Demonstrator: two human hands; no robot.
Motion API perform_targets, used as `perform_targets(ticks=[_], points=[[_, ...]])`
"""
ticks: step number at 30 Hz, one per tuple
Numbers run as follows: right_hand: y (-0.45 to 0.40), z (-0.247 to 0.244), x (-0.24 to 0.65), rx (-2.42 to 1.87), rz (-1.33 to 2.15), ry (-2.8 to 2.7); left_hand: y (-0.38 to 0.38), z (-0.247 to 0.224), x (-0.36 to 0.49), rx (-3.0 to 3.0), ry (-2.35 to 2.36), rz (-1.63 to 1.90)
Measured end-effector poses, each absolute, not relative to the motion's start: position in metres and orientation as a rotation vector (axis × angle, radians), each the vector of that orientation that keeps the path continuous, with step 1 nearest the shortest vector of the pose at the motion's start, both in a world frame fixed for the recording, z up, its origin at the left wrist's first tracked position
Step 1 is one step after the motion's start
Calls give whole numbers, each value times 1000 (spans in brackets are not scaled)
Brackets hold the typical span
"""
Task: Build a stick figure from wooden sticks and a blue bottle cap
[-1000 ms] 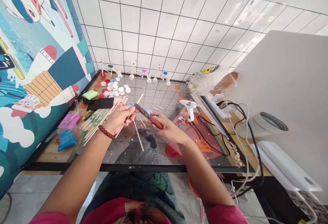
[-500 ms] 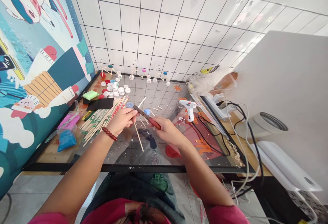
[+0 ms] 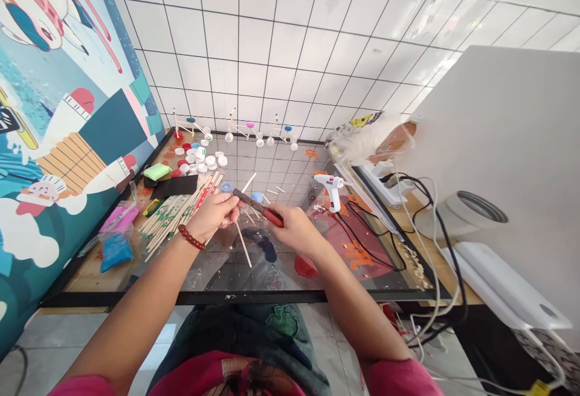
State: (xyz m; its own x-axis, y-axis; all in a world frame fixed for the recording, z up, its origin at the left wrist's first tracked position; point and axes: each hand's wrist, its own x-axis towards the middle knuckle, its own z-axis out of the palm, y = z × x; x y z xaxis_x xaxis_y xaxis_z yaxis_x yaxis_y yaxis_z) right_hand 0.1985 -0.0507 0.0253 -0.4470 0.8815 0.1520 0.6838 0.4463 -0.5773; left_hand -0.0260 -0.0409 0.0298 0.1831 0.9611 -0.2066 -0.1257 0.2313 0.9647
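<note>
My right hand (image 3: 290, 225) is closed around the red handles of a pair of pliers (image 3: 267, 211), whose dark jaws point left and away from me. My left hand (image 3: 217, 213), with a bead bracelet at the wrist, pinches at the tip of the jaws. A thin wooden stick (image 3: 243, 245) runs from beneath its fingers down towards me; the pinched end is hidden. Just beyond the jaws are a white strip (image 3: 249, 182), a blue cap (image 3: 257, 197) and short stick pieces (image 3: 273, 191). A pale blue ring-like cap (image 3: 226, 187) lies beside the left fingers.
Left of my hands lie a pile of wooden sticks (image 3: 174, 220), bottle caps (image 3: 199, 155) and a blue bag (image 3: 116, 252). Several small stick-and-cap models (image 3: 244, 130) stand along the back. On the right are a white glue gun (image 3: 333, 189), its black cord and a power strip (image 3: 385, 185).
The view has shifted slightly. Both hands hold nearly the same pose, with the pliers' jaws still at the left fingertips and turned a little.
</note>
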Motion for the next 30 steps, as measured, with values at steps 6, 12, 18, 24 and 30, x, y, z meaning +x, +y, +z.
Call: perform_targets(ticks=[6,12,18,24,30], points=[[-55,31,199,-1266,615,-2300,-40,32,-32,960,936,921],[-55,31,202,-1090,719,-2305,-37,28,-42,892,766,817],[-54,31,201,-1034,800,-2274,-33,22,-51,862,593,704],[-52,28,202,-1032,744,-2290,-36,25,-47,934,669,754],[-50,24,201,-1167,656,-2330,-41,31,-32,1083,930,890]])
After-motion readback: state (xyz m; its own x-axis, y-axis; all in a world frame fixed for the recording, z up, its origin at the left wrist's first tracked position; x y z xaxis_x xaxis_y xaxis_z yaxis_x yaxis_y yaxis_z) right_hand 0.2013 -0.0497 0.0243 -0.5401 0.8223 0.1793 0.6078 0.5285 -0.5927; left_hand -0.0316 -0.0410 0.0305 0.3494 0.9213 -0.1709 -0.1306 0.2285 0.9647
